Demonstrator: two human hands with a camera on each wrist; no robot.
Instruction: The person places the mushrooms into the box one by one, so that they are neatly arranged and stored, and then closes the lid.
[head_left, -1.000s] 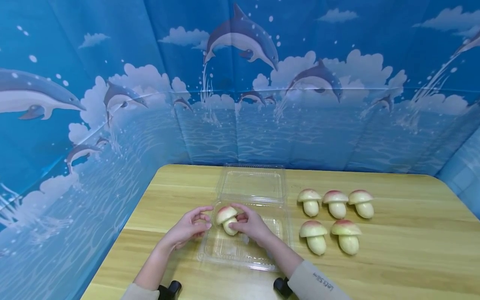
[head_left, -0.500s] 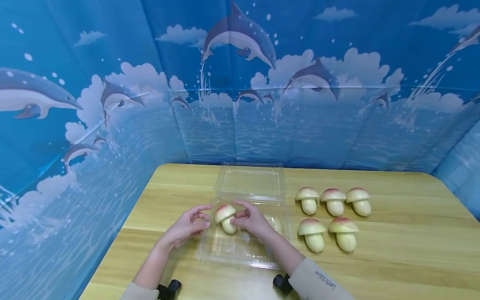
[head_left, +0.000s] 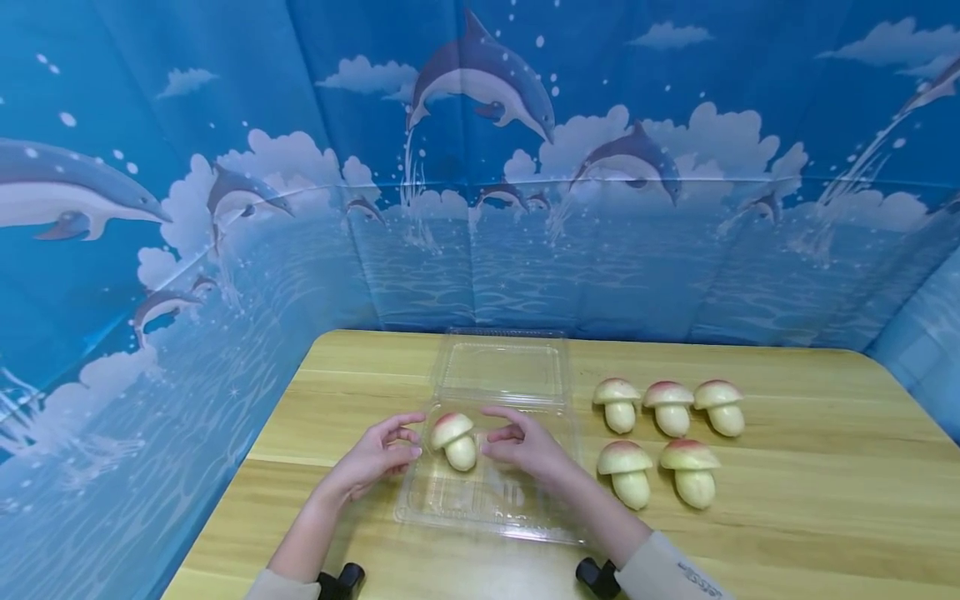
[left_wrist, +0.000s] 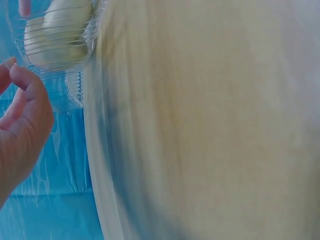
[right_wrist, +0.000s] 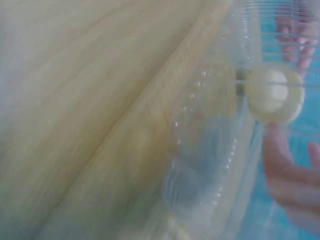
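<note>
A toy-like mushroom point(head_left: 455, 442), cream with a pink-tinged cap, lies tilted in the left part of a clear plastic clamshell box point(head_left: 487, 508), whose lid point(head_left: 502, 367) is folded back behind it. My right hand point(head_left: 528, 446) hovers over the box just right of the mushroom's stem, thumb and fingers apart and nothing between them. By the box's left edge is my left hand point(head_left: 375, 454), its fingers loosely bent and holding nothing. The left wrist view shows the mushroom point(left_wrist: 60, 35) through the ribbed box wall, with the left hand point(left_wrist: 22, 120) beside it.
Several similar mushrooms stand in two rows on the wooden table point(head_left: 810, 467) right of the box, such as one in the front row point(head_left: 693, 475) and one behind point(head_left: 618, 406). A blue dolphin-print curtain point(head_left: 480, 250) hangs along the table's back and left side.
The right thumb and fingers have let go of the mushroom and moved a little to the right. The mushroom stays in the left part of the box. My left hand holds its place.
</note>
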